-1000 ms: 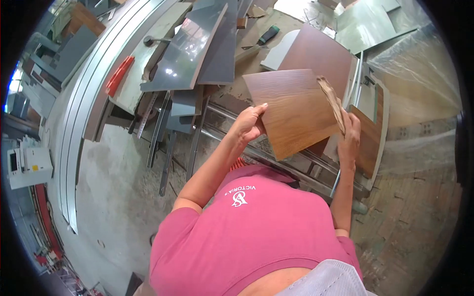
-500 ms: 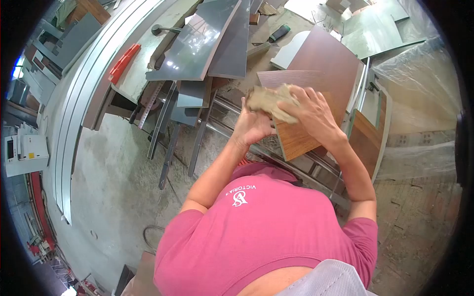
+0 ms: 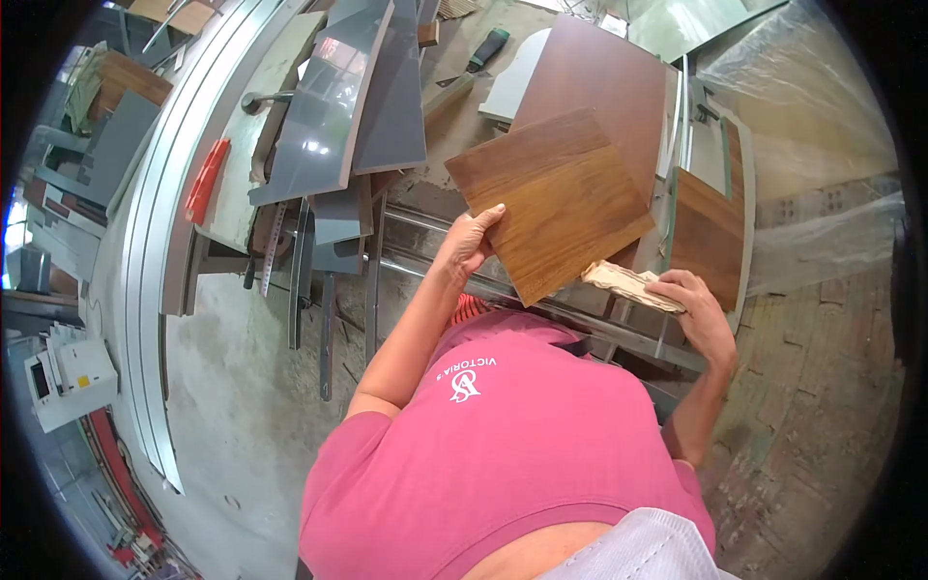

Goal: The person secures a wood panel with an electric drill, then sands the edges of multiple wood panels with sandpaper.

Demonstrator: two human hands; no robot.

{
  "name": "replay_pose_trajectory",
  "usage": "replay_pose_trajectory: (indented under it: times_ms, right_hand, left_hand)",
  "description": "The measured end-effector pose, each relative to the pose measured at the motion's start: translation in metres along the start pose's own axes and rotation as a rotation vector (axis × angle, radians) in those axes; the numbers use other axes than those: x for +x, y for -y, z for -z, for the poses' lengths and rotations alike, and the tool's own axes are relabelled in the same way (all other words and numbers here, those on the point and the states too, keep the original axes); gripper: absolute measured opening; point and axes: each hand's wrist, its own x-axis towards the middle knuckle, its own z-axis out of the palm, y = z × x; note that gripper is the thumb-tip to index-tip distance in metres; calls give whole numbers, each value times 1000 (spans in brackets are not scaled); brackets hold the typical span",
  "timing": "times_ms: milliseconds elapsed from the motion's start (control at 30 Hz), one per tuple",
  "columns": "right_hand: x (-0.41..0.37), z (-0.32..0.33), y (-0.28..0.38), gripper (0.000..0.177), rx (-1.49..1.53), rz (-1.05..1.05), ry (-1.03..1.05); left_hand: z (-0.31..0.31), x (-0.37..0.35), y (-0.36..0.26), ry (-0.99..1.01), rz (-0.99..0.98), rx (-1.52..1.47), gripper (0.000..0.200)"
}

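My left hand (image 3: 471,242) grips a square wood-grain panel (image 3: 556,203) by its left edge, thumb on the upper face. The brown panel is tilted in front of my chest, its grain running slantwise. In my right hand (image 3: 698,307) is a folded cream-coloured cloth (image 3: 626,284), held by fingers and thumb just off the panel's lower right corner. Behind the panel lies a larger reddish-brown board (image 3: 594,92), partly covered by it.
Glossy grey panels (image 3: 324,106) are stacked to the left, near a red tool (image 3: 207,181). A dark-handled tool (image 3: 488,48) lies at the back. Metal rails (image 3: 435,266) run below the panel. Another wood-grain board (image 3: 710,222) leans at right beside plastic sheeting (image 3: 802,87).
The wood-grain panel has turned and come into fuller view, with my left hand now on its left edge. My right hand has moved down and right with the cloth.
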Motion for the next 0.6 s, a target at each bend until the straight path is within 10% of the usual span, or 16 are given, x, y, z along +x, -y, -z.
replay_pose_trajectory:
  times_ms: [467, 600]
  right_hand:
    - [11, -88, -43, 39, 477, -596, -790]
    - [30, -117, -16, 42, 306, -445, -941]
  left_hand:
    - [-28, -22, -4, -23, -100, -110, 33]
    - [-38, -36, -6, -38, 24, -221, 33]
